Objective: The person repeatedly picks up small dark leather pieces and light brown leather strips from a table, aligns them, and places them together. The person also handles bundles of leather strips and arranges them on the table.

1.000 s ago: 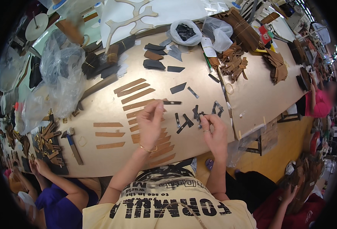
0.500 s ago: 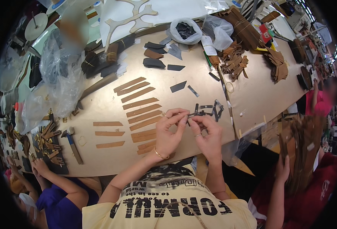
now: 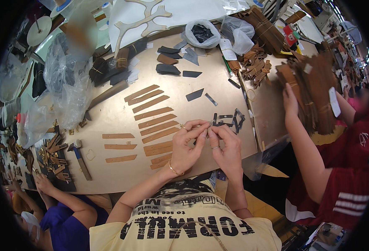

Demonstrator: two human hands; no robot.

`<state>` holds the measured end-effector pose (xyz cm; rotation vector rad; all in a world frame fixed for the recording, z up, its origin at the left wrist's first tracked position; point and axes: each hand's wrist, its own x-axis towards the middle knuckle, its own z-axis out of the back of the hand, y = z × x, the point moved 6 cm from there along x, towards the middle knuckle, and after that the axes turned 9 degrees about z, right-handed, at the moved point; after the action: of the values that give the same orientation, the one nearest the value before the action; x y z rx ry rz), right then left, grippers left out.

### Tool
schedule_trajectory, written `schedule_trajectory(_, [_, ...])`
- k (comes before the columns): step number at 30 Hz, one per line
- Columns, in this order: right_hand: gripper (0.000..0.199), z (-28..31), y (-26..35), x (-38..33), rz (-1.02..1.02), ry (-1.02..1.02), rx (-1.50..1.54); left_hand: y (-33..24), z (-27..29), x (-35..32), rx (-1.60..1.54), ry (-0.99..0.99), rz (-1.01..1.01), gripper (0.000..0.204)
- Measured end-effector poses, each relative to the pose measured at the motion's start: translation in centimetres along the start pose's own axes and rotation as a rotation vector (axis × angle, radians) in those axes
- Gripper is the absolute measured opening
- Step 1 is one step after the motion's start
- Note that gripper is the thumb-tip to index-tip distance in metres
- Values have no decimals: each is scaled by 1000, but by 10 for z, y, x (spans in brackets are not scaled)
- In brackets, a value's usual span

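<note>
My left hand (image 3: 187,143) and my right hand (image 3: 226,147) meet at the fingertips above the table's near side. Both are closed in a pinch on a small dark strip, mostly hidden by the fingers. Just beyond my right hand lies a loose group of short black strips (image 3: 226,116). Left of my left hand, brown leather strips (image 3: 153,112) with slanted ends lie in a column, several of them small-holed. Three more brown strips (image 3: 120,147) sit farther left. A dark slanted piece (image 3: 195,95) and a narrow dark strip (image 3: 211,99) rest beyond my hands.
A hammer (image 3: 81,161) lies at the left, near a pile of strips with metal fittings (image 3: 52,152). Beyond are a plastic bag of black pieces (image 3: 202,33) and brown leather bundles (image 3: 257,62). At right, a co-worker holds large brown bundles (image 3: 314,92) over the table; another works at left.
The co-worker at right has lifted the brown bundles up and over the table's right part. My hands stay in place, fingertips drawn closer together, covering more of the dark strip.
</note>
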<state>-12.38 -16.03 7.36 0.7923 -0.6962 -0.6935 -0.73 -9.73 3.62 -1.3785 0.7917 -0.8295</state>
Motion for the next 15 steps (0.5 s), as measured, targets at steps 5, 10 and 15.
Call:
schedule_trajectory(5, [10, 0, -4, 0, 2, -27, -3, 2, 0, -1, -1, 11, 4, 25])
schedule_trajectory(10, [9, 0, -8, -2, -13, -24, 52, 19, -2, 0, -233, 112, 220, 19])
schedule_trajectory(15, [10, 3, -11, -3, -40, -30, 121, 29, 11, 11, -357, 102, 348, 18])
